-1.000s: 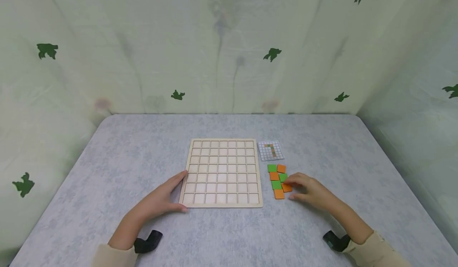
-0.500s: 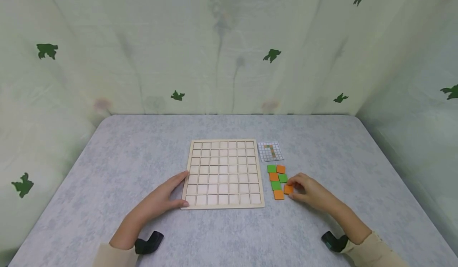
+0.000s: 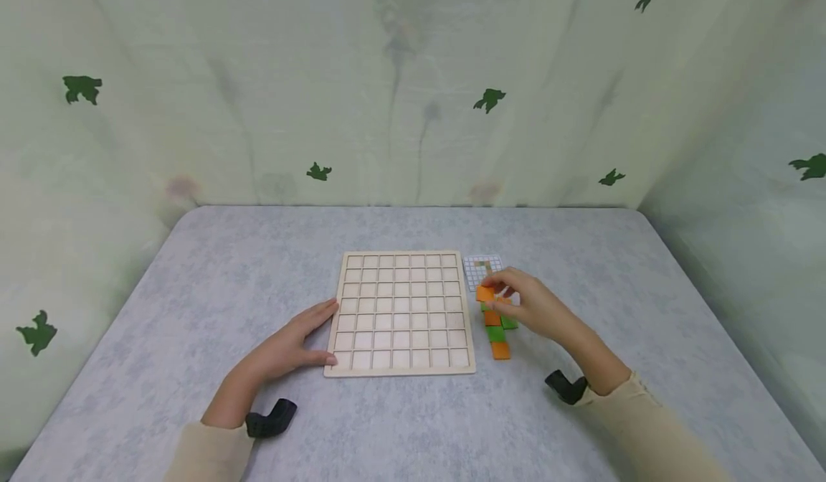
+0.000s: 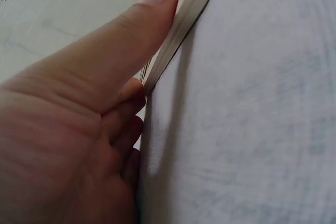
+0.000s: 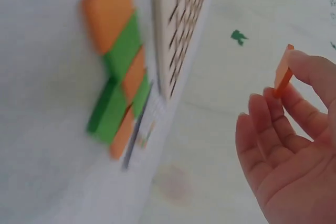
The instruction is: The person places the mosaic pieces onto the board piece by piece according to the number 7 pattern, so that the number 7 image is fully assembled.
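My right hand [image 3: 532, 306] pinches an orange square tile [image 3: 485, 293] between thumb and fingertips, raised over the other tiles. In the right wrist view the held tile [image 5: 283, 72] stands on edge in the pinch, the other fingers loosely bent. My left hand [image 3: 292, 346] rests at the left side of a pale wooden grid board [image 3: 400, 376], fingers extended and thumb near the front corner. The left wrist view has the thumb [image 4: 121, 40] against the board's rim [image 4: 176, 35]. All visible cells of the board are bare.
Right of the board lie orange and green tiles [image 3: 500, 351] in two loose columns, partly hidden by my right hand. Behind them a small printed grid card [image 3: 477, 270] shows an orange and green pattern. The grey-blue table [image 3: 581, 252] ends at a leaf-patterned curtain [image 3: 361, 109].
My right hand has drawn an orange tile out of the right column, lifted it, and carried it away from me and leftward toward the card. My left hand stays at the board, which has shifted slightly.
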Demonstrator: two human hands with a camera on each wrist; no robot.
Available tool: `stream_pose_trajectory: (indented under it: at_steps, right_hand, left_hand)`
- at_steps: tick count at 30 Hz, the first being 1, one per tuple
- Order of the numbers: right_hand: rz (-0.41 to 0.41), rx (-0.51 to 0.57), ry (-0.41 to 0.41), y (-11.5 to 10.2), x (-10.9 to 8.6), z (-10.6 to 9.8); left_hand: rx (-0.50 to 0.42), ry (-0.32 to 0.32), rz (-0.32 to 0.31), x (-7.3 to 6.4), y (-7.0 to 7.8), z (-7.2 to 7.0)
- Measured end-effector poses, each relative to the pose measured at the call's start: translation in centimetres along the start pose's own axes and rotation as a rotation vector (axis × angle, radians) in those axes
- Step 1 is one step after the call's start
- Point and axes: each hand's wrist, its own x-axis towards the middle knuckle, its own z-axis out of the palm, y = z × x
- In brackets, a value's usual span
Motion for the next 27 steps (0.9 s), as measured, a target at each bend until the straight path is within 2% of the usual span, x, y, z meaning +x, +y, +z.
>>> stream_pose_trajectory:
  at_steps: [4, 10, 13, 17, 20, 23, 27]
  right_hand:
    - [-0.048, 0.043, 0.034, -0.8, 2.8, 1.0]
    - [-0.109, 0.169, 0.076, -1.9, 7.1, 3.4]
    - [-0.103, 0.228, 0.072, -2.1, 9.0, 5.0]
    - [-0.017, 0.276, 0.036, -2.1, 10.9, 7.1]
    - [0.065, 0.274, 0.004, -1.8, 12.0, 8.3]
    - [0.130, 0.276, -0.019, -1.4, 12.7, 9.1]
    - [0.172, 0.271, -0.048, -1.1, 13.2, 9.7]
  left_hand:
    - [0.000, -0.014, 0.031, 0.0, -0.2, -0.2]
    - [-0.021, -0.029, 0.027, -0.1, -0.3, -0.2]
    - [-0.027, -0.019, 0.031, -0.1, -0.4, -0.1]
    - [-0.030, -0.002, 0.054, 0.1, -0.3, 0.2]
    - [-0.025, 0.004, 0.061, 0.3, -0.3, 0.4]
    - [-0.013, 0.012, 0.048, 0.2, -0.3, 0.5]
    - [-0.002, 0.019, 0.036, 0.1, -0.4, 0.4]
